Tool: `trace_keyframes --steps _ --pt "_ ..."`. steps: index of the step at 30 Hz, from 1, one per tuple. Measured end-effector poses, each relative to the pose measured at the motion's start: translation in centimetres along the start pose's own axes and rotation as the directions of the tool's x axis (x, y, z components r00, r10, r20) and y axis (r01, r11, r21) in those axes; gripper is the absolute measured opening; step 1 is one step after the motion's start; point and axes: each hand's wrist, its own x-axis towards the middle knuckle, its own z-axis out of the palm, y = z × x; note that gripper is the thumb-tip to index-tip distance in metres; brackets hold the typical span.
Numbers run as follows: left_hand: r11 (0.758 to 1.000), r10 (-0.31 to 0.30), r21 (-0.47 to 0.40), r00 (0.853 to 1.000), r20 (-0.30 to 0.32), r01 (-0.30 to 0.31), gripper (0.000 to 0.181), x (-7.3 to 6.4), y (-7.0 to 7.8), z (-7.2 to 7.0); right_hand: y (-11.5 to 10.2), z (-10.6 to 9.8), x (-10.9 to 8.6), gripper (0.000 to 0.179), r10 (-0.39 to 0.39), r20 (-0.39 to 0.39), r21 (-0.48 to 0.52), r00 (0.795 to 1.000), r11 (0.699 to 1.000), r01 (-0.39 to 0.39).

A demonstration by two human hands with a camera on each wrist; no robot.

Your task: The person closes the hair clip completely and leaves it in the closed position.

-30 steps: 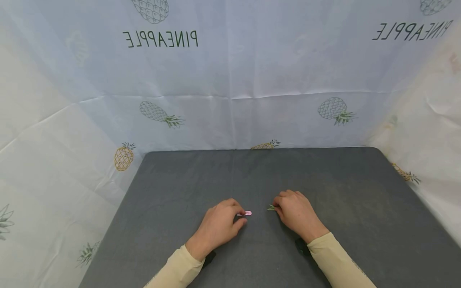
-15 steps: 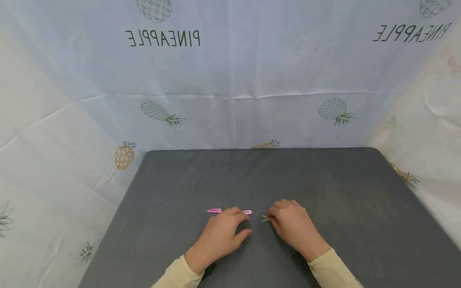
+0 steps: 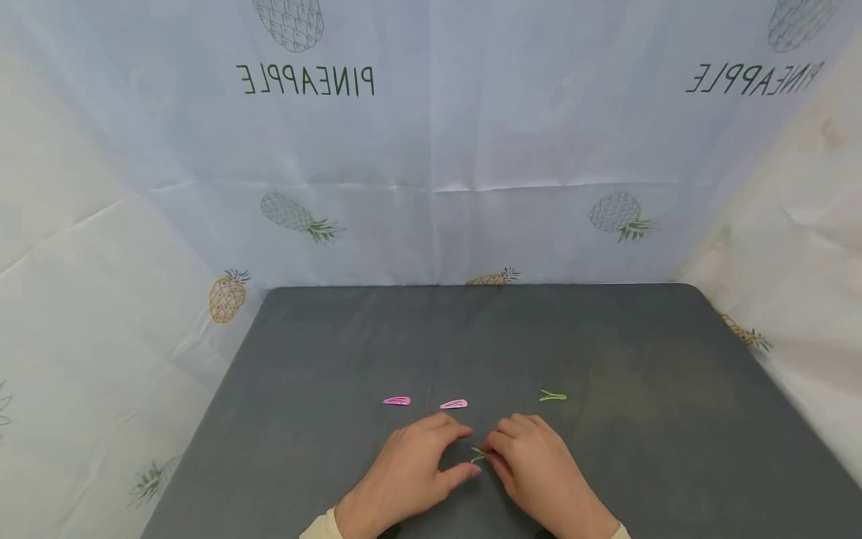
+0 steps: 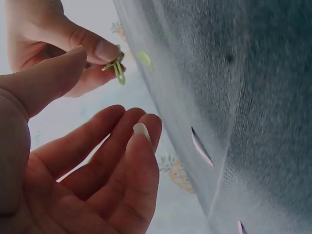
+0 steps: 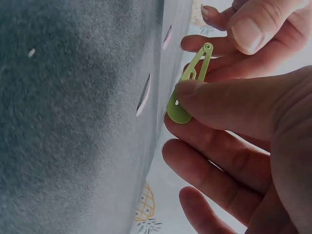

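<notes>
Over the table [image 3: 337, 337], we hold the left hand [image 3: 412, 463] empty, thumb and fingers apart. With the right hand [image 3: 540, 466] we pinch the splayed green clip [image 5: 194, 65] near its broad end, between the hands; we should grip lightly, leaving the narrow end unobstructed.

A green clip [image 5: 180, 114], teardrop-shaped with an eyelet at its narrow tip, is pinched by its broad end in the right hand [image 3: 544, 471], its parts spread. From there, a forked green clip [image 3: 555, 396] is seen at 2 o'clock, a pale pink clip [image 3: 454, 404] at 11, a bright pink clip [image 3: 398, 401] at 10; both pinks are laid flat, rounded ends turned to 3.
</notes>
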Motion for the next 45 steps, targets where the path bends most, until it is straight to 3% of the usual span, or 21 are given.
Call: trace_keyframes --steps 5,14,25,39,45 --pt "1.0 0.006 -0.026 1.0 -0.002 -0.006 0.037 -0.4 0.1 0.4 -0.3 0.5 -0.4 0.022 0.001 -0.022 0.028 1.0 1.0 0.0" --pt "0.998 0.063 0.012 0.997 -0.035 -0.063 0.025 -0.1 0.1 0.9 -0.1 0.6 -0.4 0.024 -0.013 -0.051 0.04 0.999 0.999 0.015" --pt "0.998 0.066 0.005 0.997 -0.026 -0.066 0.015 0.1 -0.1 1.2 0.0 0.6 -0.4 0.018 0.02 0.002 0.052 1.0 0.998 -0.02" --pt "0.997 0.07 0.043 0.996 -0.055 -0.068 0.011 0.1 -0.1 1.5 0.2 1.0 -0.3 0.017 0.03 0.019 0.054 0.999 0.998 -0.031" --pt "0.995 0.079 0.058 0.995 -0.068 -0.075 0.009 0.0 -0.2 1.7 0.4 1.3 -0.4 0.017 0.002 -0.006 0.057 1.0 0.998 -0.002"
